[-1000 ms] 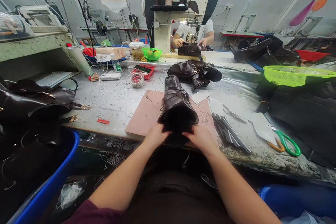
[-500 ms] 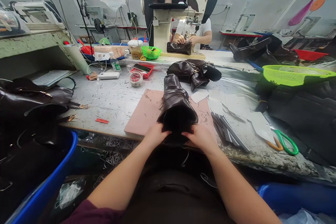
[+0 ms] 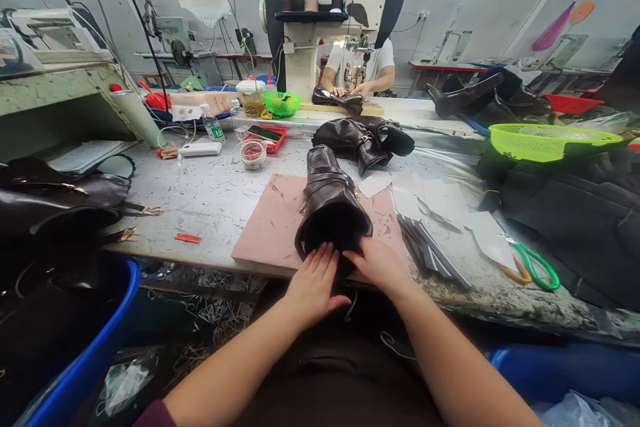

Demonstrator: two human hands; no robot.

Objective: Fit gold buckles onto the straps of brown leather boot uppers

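Observation:
A dark brown leather boot upper (image 3: 330,188) with straps lies on a pinkish board (image 3: 260,233), its wide dark opening facing me. My left hand (image 3: 317,280) lies flat on the near rim of that opening, fingers stretched forward and thumb pointing out to the right. At the right side of the rim, my right hand (image 3: 377,263) pinches the edge between thumb and fingers. Behind it rests another dark boot upper (image 3: 345,137) with a buckle.
White card pieces (image 3: 440,197), dark strips (image 3: 433,250) and green-handled scissors (image 3: 543,267) lie to the right. A blue tub (image 3: 133,280) of boot uppers stands at left. Across the bench a person (image 3: 383,63) works at a sewing machine (image 3: 300,57).
My left hand has let go of the left rim and moved right, now flat on the near edge. The boot's opening shows wider. The camera view has shifted slightly.

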